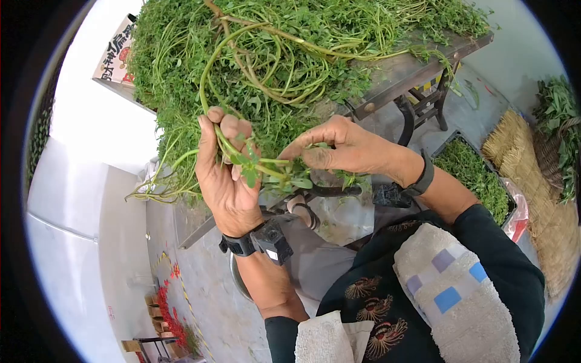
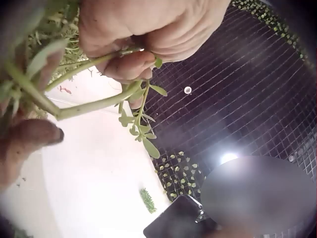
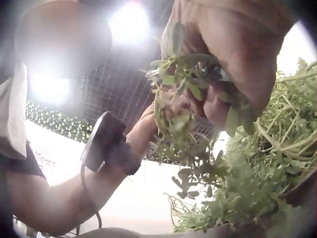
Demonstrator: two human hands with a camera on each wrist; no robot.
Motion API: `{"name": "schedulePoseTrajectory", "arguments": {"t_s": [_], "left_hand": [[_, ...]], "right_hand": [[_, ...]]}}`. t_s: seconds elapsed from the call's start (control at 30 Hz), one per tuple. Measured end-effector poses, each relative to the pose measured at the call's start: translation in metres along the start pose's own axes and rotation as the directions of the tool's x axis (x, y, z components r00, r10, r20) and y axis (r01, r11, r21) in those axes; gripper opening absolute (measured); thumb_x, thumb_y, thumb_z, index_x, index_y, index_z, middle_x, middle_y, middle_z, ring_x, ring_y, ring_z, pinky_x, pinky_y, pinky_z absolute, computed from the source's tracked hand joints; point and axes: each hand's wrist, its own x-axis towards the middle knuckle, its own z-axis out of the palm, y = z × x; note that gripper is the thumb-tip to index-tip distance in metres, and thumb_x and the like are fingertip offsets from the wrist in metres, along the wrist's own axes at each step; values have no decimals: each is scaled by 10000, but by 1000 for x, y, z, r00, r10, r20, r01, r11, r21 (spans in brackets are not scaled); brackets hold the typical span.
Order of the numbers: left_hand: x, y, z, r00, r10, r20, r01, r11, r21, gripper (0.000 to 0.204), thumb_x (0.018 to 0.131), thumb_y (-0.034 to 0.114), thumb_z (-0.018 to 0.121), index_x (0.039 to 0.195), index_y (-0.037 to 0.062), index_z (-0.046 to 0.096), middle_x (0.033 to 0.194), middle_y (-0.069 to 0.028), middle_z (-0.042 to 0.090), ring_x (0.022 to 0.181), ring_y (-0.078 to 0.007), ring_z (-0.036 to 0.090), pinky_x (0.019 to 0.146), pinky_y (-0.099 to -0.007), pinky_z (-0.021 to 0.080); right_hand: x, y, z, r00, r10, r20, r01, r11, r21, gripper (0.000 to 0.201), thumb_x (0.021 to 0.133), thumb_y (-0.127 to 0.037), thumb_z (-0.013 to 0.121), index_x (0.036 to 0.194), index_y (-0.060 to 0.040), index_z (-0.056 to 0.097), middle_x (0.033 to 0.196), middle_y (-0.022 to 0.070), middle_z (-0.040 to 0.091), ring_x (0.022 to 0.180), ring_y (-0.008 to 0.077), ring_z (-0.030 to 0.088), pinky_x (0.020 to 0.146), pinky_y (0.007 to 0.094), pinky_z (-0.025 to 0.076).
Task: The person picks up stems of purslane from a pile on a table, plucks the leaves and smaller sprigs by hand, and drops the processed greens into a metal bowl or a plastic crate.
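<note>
In the head view my left hand (image 1: pixel 227 175) grips a long green stem (image 1: pixel 209 78), which loops up over the leafy heap (image 1: pixel 175 54) on the table. My right hand (image 1: pixel 348 145) pinches leafy sprigs between thumb and fingers, just right of the left hand. The left wrist view has the bent stem (image 2: pixel 94 105) running between the hands, with a small sprig (image 2: pixel 143 124) hanging from it. Leaves (image 3: pixel 190 84) poke out of the curled fingers of my right hand (image 3: pixel 237 54) in the right wrist view.
A dark metal table (image 1: pixel 423 66) bears the heap. To the right are a black crate (image 1: pixel 508 212) of greens and straw matting (image 1: pixel 520 157). Red items (image 1: pixel 166 308) lie on the floor at lower left. A printed box (image 1: pixel 118 57) stands at upper left.
</note>
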Motion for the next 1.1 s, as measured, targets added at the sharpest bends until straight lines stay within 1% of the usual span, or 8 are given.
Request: {"name": "schedulePoseTrajectory", "arguments": {"t_s": [0.23, 0.33, 0.43, 0.57, 0.63, 0.83, 0.9, 1.1], "left_hand": [[1, 7, -8, 993, 61, -105, -44, 986, 163, 223, 964, 252, 470, 973, 41, 540, 831, -114, 612, 488, -79, 514, 328, -159, 394], [-1, 2, -20, 977, 86, -196, -52, 983, 176, 225, 955, 246, 490, 975, 30, 551, 800, -98, 610, 460, -76, 487, 316, -154, 353], [-10, -6, -25, 978, 114, -178, -49, 942, 333, 232, 936, 231, 527, 1019, 16, 554, 828, -97, 621, 503, -73, 495, 345, -158, 337], [-26, -28, -11, 972, 169, -166, 8, 678, 735, 339, 885, 321, 604, 1006, 6, 575, 936, -102, 618, 606, -70, 499, 458, -136, 345], [-31, -29, -15, 988, 21, -155, 128, 454, 882, 292, 878, 284, 622, 940, -1, 619, 839, -89, 635, 634, -90, 524, 518, -180, 405], [-34, -49, -20, 974, 197, -111, -28, 590, 807, 226, 884, 205, 621, 843, -17, 625, 743, -75, 627, 621, -120, 554, 566, -228, 449], [-31, -39, -18, 933, 147, -330, 192, 571, 798, 239, 899, 226, 602, 841, -5, 619, 724, -62, 614, 616, -116, 543, 563, -221, 445], [-31, -40, -24, 949, 112, -294, 126, 719, 683, 242, 906, 255, 591, 867, 18, 619, 715, -38, 602, 628, -106, 536, 565, -214, 432]], "right_hand": [[3, 0, 9, 996, -71, 47, 75, 995, -69, 328, 820, -314, 675, 972, -24, 689, 799, 38, 680, 737, 58, 553, 720, 238, 441], [-2, -1, 1, 982, 187, -6, -187, 982, 35, 292, 808, -276, 680, 960, -26, 691, 781, 30, 674, 707, 49, 538, 680, 233, 437], [-3, 12, -6, 999, -32, -23, 27, 982, -187, 203, 844, -198, 651, 908, -8, 679, 785, 1, 655, 712, 43, 535, 657, 221, 440], [-8, 10, -11, 978, 118, -170, -146, 976, -160, 166, 837, -141, 639, 922, -1, 667, 745, -19, 622, 696, 17, 501, 627, 216, 431], [-8, 12, -12, 972, 129, -195, -168, 966, -196, 179, 831, -146, 630, 916, 8, 661, 742, -26, 615, 686, 18, 494, 618, 215, 427], [1, 40, -24, 877, -3, -481, -244, 859, -450, 251, 800, -205, 599, 856, 35, 642, 607, 57, 564, 604, 91, 479, 573, 286, 424], [0, 40, -29, 875, 23, -484, -166, 953, -255, 252, 835, -216, 566, 830, 29, 625, 665, 41, 566, 633, 112, 496, 598, 280, 425], [-15, 26, -21, 952, 225, -206, -157, 941, 299, 241, 923, -240, 525, 965, -11, 590, 855, 5, 575, 732, 91, 499, 660, 236, 423]]}}
